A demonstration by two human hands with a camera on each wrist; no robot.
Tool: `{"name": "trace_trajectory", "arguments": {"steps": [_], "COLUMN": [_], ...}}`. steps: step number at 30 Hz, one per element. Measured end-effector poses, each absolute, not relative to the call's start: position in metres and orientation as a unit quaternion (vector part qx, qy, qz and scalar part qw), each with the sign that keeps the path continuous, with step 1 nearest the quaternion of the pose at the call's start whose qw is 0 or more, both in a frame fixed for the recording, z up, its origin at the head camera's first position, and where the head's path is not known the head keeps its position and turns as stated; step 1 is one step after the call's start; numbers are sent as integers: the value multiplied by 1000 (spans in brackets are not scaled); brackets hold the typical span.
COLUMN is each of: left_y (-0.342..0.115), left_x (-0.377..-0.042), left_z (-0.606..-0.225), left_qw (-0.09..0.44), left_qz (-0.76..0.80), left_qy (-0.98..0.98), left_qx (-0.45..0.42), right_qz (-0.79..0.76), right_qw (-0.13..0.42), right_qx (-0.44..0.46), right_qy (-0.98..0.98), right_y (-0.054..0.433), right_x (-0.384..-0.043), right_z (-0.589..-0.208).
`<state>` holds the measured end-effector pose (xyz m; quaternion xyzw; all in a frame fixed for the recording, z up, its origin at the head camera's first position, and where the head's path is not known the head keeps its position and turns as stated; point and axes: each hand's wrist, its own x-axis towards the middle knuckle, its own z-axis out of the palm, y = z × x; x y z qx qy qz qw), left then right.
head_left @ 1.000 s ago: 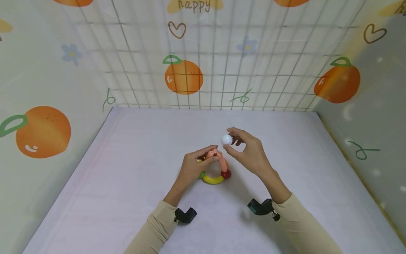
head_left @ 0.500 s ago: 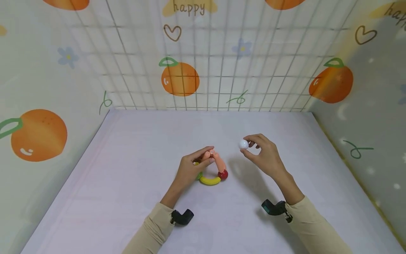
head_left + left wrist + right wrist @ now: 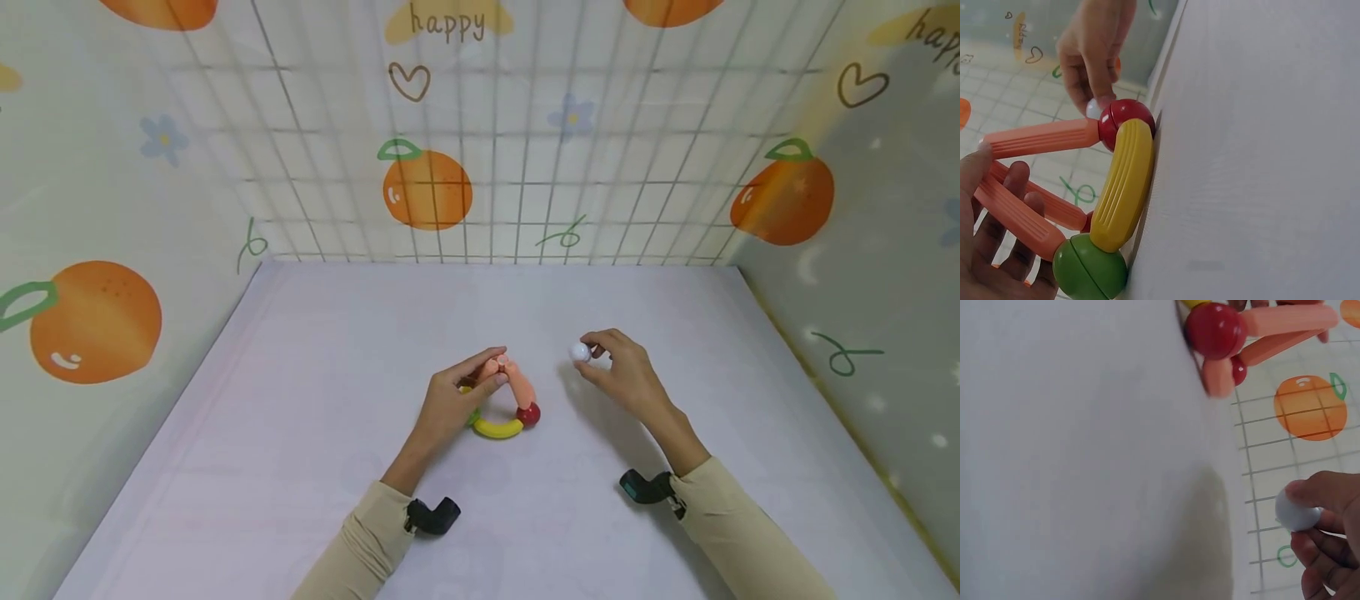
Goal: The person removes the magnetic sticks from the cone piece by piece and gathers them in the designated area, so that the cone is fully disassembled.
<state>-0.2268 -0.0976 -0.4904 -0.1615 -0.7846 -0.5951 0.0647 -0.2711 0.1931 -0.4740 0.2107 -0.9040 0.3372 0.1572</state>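
Note:
A pyramid-like frame of toy building rods and balls stands on the table. My left hand (image 3: 448, 398) pinches its top, where the salmon rods (image 3: 1041, 139) lean together. At its base are a yellow curved rod (image 3: 497, 428), a red ball (image 3: 528, 414) and a green ball (image 3: 1089, 267); the left hand partly hides the base in the head view. To the right, my right hand (image 3: 630, 372) pinches a white ball (image 3: 581, 352) between thumb and fingers, apart from the frame and above the table. Another red ball (image 3: 1239, 371) shows behind in the right wrist view.
The pale table (image 3: 315, 350) reaches back to a white wire grid (image 3: 517, 200) with a printed cloth behind it. Cloth walls with orange-fruit prints stand at the left and right. A black wrist camera (image 3: 432, 517) sits on the left sleeve, another camera (image 3: 647, 487) on the right.
My right hand has carried the white ball rightward, away from the frame's top, then slightly lower. My left hand keeps its hold on the salmon rods. The head view has shifted slightly.

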Motion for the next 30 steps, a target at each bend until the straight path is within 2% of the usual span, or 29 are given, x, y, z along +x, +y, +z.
{"name": "trace_trajectory", "arguments": {"steps": [22, 30], "left_y": [-100, -100], "left_x": [-227, -228], "left_z": [-491, -491], "left_qw": [65, 63], "left_qz": [-597, -601], "left_qy": [-780, -777], "left_qx": [-176, -176], "right_qz": [302, 301], "right_qw": [108, 146], "right_qx": [199, 214], "right_qy": [-926, -918], "right_y": [195, 188], "right_x": [-283, -268], "right_z": [-495, -472]}}
